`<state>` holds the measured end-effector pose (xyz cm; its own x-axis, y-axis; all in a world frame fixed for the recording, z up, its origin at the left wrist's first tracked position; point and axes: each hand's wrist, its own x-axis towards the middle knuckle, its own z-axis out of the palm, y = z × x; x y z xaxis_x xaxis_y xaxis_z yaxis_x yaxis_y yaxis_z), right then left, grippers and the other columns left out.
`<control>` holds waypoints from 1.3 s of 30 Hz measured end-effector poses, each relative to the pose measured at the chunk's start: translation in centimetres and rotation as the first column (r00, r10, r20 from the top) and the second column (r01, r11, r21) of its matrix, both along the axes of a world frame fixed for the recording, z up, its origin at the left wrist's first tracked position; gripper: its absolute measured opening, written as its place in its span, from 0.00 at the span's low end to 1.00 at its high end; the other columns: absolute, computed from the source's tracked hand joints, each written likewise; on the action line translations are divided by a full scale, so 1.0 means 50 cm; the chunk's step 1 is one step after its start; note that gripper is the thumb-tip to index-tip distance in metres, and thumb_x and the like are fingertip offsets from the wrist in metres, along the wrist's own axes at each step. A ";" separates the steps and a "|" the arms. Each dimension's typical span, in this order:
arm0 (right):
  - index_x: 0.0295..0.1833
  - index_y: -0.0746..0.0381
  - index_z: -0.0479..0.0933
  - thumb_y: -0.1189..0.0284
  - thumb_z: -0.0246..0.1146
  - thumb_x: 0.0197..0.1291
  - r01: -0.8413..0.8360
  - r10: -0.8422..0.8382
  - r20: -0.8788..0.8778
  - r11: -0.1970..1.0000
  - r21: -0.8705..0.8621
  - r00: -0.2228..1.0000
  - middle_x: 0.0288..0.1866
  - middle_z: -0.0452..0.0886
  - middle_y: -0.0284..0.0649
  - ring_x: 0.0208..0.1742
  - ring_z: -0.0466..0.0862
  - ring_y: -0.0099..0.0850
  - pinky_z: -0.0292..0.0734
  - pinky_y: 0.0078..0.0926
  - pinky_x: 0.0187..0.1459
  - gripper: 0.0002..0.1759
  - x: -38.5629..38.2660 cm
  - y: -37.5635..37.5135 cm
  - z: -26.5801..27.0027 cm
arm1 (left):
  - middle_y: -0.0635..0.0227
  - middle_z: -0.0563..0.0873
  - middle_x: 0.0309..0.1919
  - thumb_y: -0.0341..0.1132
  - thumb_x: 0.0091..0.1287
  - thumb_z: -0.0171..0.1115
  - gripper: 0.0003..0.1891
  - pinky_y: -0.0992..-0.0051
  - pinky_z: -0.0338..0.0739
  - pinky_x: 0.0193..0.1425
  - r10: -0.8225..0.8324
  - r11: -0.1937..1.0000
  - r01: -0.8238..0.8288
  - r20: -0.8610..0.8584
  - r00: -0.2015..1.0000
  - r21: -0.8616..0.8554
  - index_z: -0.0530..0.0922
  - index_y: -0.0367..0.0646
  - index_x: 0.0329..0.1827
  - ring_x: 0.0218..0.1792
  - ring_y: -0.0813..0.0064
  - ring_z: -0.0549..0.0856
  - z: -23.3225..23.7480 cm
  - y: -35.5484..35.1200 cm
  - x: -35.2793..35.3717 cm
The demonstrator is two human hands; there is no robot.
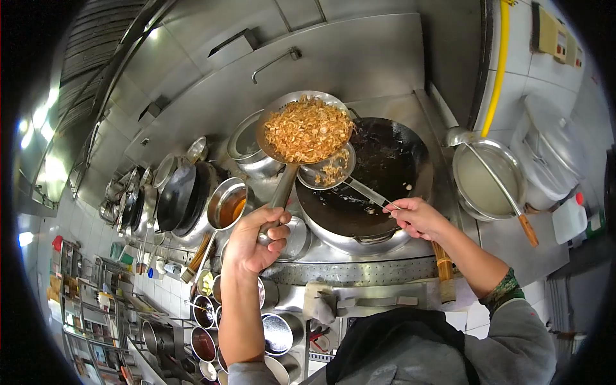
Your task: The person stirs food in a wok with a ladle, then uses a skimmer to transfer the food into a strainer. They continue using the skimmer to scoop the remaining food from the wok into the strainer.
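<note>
My left hand (260, 237) is wrapped round the handle of a large strainer (282, 190). Its bowl is heaped with golden-brown fried bits (307, 130), whose kind I cannot make out. Between thumb and fingers, my right hand (418, 218) grips the thin handle of a small strainer (309, 177). A few of the same bits lie in this smaller bowl, which sits just below and partly behind the large one. Under both is a big dark wok (391, 154) with dark, shiny liquid and a few stray bits in it.
Right of the wok, a ladle (494, 176) lies across a pot of cloudy liquid (459, 170). Left stand a lidded pot (262, 168), a ladle of amber liquid (228, 204) and stacked woks (176, 199). Several seasoning pots (204, 344) stand below. A tap (273, 64) juts from the back wall.
</note>
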<state>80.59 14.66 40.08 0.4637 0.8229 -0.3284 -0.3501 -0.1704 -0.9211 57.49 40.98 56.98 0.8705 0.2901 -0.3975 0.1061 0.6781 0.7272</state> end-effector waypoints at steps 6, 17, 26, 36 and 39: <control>0.60 0.65 0.79 0.73 0.58 0.72 -0.031 0.039 0.074 0.994 -0.102 0.997 0.24 0.74 0.31 0.14 0.64 0.16 0.57 0.18 0.14 0.15 -0.031 -0.023 0.001 | 0.66 0.78 0.34 0.28 0.69 0.61 0.16 0.84 0.64 0.19 0.001 1.000 0.000 0.003 1.000 -0.007 0.75 0.34 0.58 0.22 0.84 0.73 0.002 -0.003 0.000; 0.62 0.64 0.79 0.72 0.60 0.71 -0.039 0.055 0.089 0.984 -0.173 0.995 0.25 0.75 0.31 0.16 0.67 0.16 0.60 0.20 0.15 0.17 -0.076 -0.073 0.040 | 0.67 0.78 0.35 0.29 0.71 0.59 0.17 0.85 0.64 0.18 0.009 1.000 -0.009 -0.022 1.000 -0.017 0.74 0.33 0.61 0.22 0.85 0.73 0.012 -0.004 -0.004; 0.58 0.61 0.82 0.70 0.62 0.72 0.124 -0.061 0.352 0.979 -0.160 0.934 0.24 0.79 0.31 0.18 0.72 0.16 0.67 0.19 0.18 0.13 0.098 -0.188 0.151 | 0.68 0.78 0.35 0.29 0.70 0.60 0.17 0.86 0.63 0.19 -0.008 1.000 0.008 -0.018 1.000 -0.017 0.74 0.37 0.61 0.23 0.86 0.73 0.016 -0.003 -0.015; 0.55 0.61 0.83 0.72 0.62 0.68 0.211 0.193 0.667 0.855 -0.474 0.719 0.24 0.79 0.32 0.18 0.74 0.20 0.68 0.22 0.20 0.13 0.192 -0.319 0.194 | 0.68 0.77 0.35 0.30 0.70 0.60 0.17 0.85 0.63 0.18 -0.010 1.000 0.010 -0.011 1.000 -0.016 0.74 0.37 0.60 0.23 0.86 0.73 0.006 0.002 -0.007; 0.54 0.63 0.82 0.73 0.62 0.69 0.171 0.064 0.419 0.849 -0.500 0.906 0.22 0.77 0.31 0.15 0.70 0.19 0.61 0.21 0.14 0.11 0.117 -0.311 0.189 | 0.66 0.78 0.35 0.30 0.71 0.59 0.17 0.85 0.65 0.17 0.009 1.000 -0.009 -0.015 1.000 -0.028 0.74 0.33 0.61 0.22 0.86 0.73 0.002 0.006 -0.004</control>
<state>86.41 -0.88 49.51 0.6882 0.5560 -0.4661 0.0111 -0.6504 -0.7595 57.30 41.28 57.06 0.8619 0.2868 -0.4182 0.1102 0.6990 0.7066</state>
